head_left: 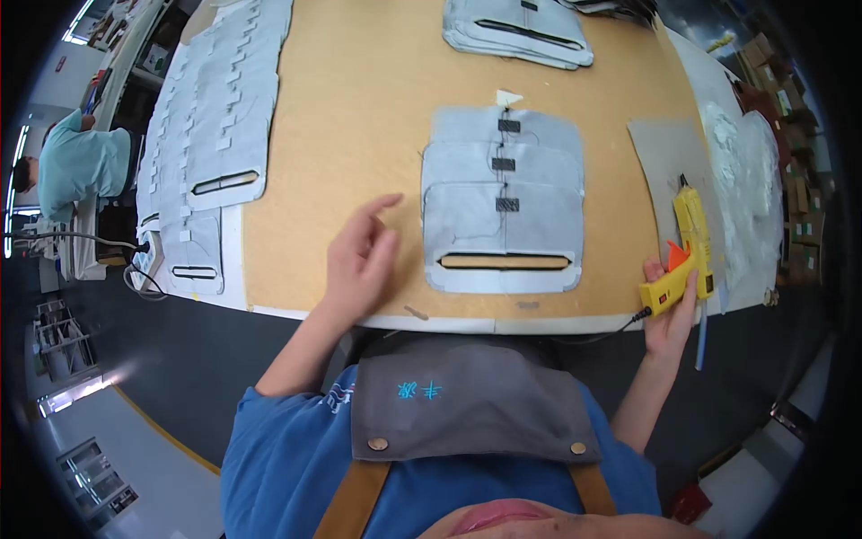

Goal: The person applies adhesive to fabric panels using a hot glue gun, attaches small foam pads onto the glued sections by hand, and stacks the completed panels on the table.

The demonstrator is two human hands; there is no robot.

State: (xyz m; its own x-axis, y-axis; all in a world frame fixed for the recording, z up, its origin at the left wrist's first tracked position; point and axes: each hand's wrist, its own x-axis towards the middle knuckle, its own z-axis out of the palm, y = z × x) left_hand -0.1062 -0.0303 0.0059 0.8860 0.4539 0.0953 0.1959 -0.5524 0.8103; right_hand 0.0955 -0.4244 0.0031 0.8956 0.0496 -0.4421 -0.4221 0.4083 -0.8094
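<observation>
My right hand (672,323) grips a yellow hot glue gun (691,223) by its handle, nozzle pointing away from me. An orange trigger shows at its side, and a blue glue stick (700,341) hangs out of its back end. My left hand (359,256) is raised with the index finger stretched out and the thumb apart, holding nothing. Just to its right lie overlapping light grey fabric pieces (548,238) with dark patches (507,205) and thin wires down the middle. The nearest piece has a long dark-edged slot (505,261).
At the left, rows of similar grey pieces (206,117) with white tabs overlap. Another stack (516,31) lies at the far edge. A grey sheet (660,171) and clear plastic bags (741,171) are at the right. A power strip (148,256) and a person (85,162) are at far left.
</observation>
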